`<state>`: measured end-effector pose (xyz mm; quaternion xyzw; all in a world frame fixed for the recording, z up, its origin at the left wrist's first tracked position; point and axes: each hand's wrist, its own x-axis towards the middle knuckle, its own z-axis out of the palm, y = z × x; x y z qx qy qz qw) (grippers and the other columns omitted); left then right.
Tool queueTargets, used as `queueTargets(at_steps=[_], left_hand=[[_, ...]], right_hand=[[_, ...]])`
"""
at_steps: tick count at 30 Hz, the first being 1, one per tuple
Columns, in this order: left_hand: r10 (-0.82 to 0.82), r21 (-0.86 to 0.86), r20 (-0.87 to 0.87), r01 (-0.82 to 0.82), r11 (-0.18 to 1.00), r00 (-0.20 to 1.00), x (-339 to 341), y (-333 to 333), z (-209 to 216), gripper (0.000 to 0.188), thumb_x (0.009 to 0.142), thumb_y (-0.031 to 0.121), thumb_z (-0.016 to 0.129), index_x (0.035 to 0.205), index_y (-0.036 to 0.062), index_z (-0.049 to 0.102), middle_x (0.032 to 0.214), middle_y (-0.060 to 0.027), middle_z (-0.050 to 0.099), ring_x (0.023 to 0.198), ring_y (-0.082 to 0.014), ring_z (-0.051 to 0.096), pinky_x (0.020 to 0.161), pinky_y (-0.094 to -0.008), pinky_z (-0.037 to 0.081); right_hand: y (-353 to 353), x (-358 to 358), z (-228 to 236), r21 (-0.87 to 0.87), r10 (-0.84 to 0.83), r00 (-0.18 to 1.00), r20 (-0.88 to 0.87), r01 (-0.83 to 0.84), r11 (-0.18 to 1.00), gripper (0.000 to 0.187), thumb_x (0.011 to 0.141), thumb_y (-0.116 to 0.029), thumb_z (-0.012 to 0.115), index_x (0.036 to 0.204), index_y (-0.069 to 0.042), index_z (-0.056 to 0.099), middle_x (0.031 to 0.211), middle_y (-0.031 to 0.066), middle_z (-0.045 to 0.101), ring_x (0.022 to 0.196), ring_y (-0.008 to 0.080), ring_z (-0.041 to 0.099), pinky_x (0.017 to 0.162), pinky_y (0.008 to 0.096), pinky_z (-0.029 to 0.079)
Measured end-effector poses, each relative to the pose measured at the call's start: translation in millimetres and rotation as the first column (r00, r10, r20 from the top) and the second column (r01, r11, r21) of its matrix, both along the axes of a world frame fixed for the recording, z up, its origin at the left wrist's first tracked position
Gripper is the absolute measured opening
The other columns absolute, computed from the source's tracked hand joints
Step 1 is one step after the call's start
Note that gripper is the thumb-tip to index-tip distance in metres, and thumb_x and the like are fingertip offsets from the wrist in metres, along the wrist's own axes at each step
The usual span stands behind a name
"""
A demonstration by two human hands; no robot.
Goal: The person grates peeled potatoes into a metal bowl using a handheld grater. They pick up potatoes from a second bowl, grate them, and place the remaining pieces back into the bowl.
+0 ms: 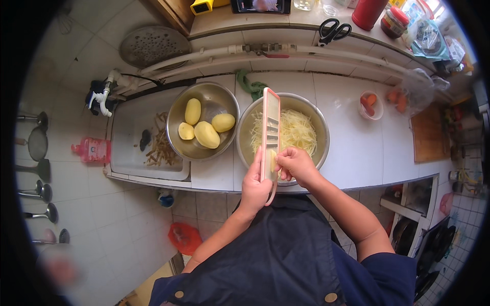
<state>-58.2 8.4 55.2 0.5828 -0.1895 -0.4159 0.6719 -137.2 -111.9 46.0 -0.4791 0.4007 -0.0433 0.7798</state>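
Observation:
My left hand (255, 186) is wrapped round a pink-rimmed grater (273, 109), held on edge over a metal bowl. Pinched in my right hand (297, 166) is a small pale-yellow potato piece (273, 160), against the grater's face below its slots. Beneath lies a heap of potato shreds (301, 133) in the steel bowl (325, 127). To the left, a second steel bowl (175, 109) with several peeled potatoes (207, 135) overhangs the sink. My right fingertips are partly hidden behind the grater and the potato piece.
The sink (122, 132) has peelings (162, 148) in it. A green cloth (249, 86) lies behind the bowls. At the right stand a small cup (371, 105) with orange pieces, a plastic bag (416, 92) and a wooden board (430, 135). Scissors (333, 32) hang at the ledge.

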Motion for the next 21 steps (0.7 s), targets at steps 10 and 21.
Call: queueTargets(at_steps=[10, 21], left_hand=[[-0.108, 0.079, 0.183, 0.095, 0.992, 0.977, -1.8, 0.2, -2.0, 0.072, 0.069, -0.011, 0.036, 0.138, 0.0061, 0.027, 0.123, -0.0079, 0.05, 0.1, -0.0095, 0.05, 0.081, -0.0186, 0.039], [-0.192, 0.21, 0.237, 0.143, 0.967, 0.952, -2.8, 4.9, 2.5, 0.071, 0.068, -0.007, 0.038, 0.137, 0.0073, 0.03, 0.126, -0.0119, 0.05, 0.098, -0.0098, 0.051, 0.079, -0.0177, 0.038]], right_hand=[[-0.8, 1.7, 9.2, -0.012, 0.008, 1.0, -0.018, -0.008, 1.0, 0.009, 0.075, -0.006, 0.055, 0.079, 0.001, 0.051, 0.062, 0.0064, 0.057, 0.041, 0.0084, 0.048, 0.035, 0.0214, 0.036], [-20.6, 12.3, 5.5, 0.029, -0.092, 0.994, 0.064, 0.091, 0.995, 0.008, 0.074, -0.006, 0.056, 0.072, -0.002, 0.049, 0.057, 0.0031, 0.05, 0.041, 0.0087, 0.046, 0.034, 0.0224, 0.033]])
